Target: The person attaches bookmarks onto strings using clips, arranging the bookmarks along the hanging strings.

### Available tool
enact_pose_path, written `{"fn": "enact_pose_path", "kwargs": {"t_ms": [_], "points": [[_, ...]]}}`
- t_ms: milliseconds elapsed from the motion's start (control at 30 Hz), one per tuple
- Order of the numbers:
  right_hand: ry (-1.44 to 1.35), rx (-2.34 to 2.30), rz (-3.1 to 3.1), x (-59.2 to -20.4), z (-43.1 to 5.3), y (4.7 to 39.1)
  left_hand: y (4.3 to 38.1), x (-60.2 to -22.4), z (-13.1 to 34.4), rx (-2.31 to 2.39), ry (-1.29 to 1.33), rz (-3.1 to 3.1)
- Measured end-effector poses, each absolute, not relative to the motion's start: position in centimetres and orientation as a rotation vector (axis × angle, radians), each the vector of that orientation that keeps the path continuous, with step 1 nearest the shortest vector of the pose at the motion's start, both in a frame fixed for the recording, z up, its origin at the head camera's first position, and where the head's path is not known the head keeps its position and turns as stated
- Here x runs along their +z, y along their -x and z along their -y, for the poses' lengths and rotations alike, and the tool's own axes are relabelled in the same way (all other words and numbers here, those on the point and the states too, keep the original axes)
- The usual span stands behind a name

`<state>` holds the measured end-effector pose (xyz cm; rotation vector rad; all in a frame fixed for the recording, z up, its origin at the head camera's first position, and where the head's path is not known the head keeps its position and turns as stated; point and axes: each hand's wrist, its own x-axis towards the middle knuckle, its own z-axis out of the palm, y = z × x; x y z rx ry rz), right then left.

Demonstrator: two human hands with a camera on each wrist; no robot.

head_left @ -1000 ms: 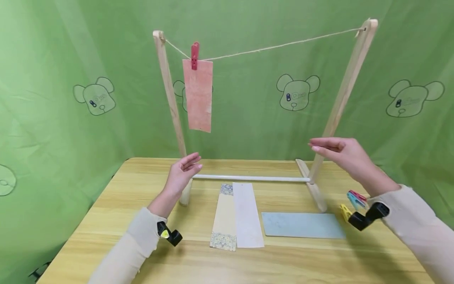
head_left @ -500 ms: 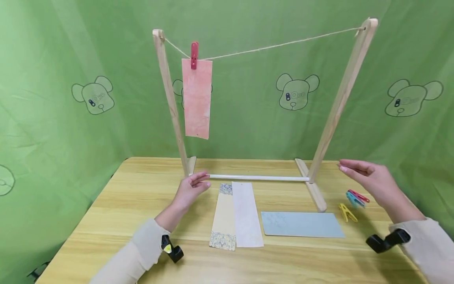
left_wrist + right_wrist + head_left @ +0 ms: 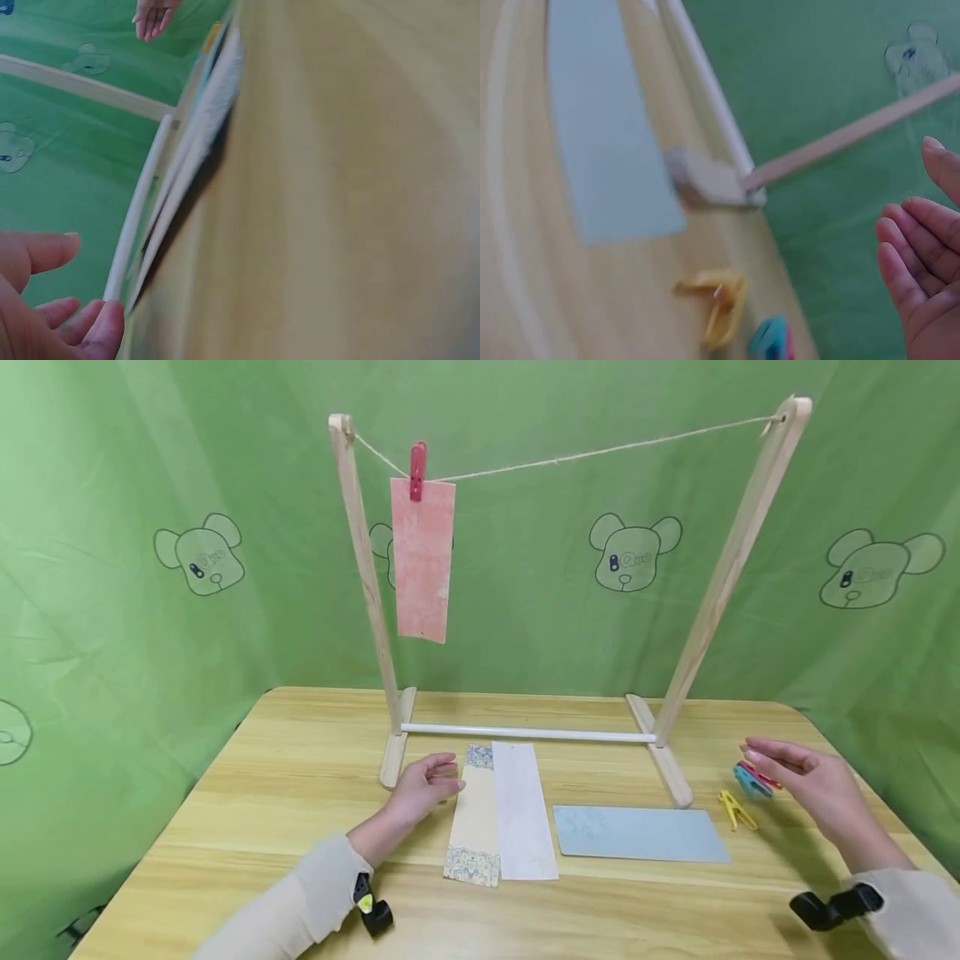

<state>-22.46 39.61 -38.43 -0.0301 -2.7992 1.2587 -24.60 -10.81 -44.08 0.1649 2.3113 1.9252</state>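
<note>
Two sets of fingers, relaxed: left hand near the patterned strip, right hand near the coloured clothespins!

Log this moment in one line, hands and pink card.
left hand: empty, near patterned card | right hand: empty, near loose clothespins | pink card: clipped to string by red clothespin

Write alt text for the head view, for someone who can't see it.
A person's empty left hand hovers by a patterned cream card, the right hand by loose clothespins, over a wood-grain table. Behind, a red clothespin hangs a pink card from a string between wooden posts. A white card and pale blue card lie on the table.
</note>
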Motion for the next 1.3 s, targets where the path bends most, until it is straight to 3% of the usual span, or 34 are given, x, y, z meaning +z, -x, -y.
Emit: {"fn": "enact_pose_path", "kwargs": {"t_ms": [533, 1300], "points": [[0.268, 1.244, 2.806, -44.5, -45.3, 23.0, 24.0, -44.7, 10.2, 1.655, -0.116, -2.476], [0.272, 1.288, 2.712, -46.6, -46.7, 24.3, 23.5, -44.5, 10.0, 1.305, -0.351, -2.747]]}}
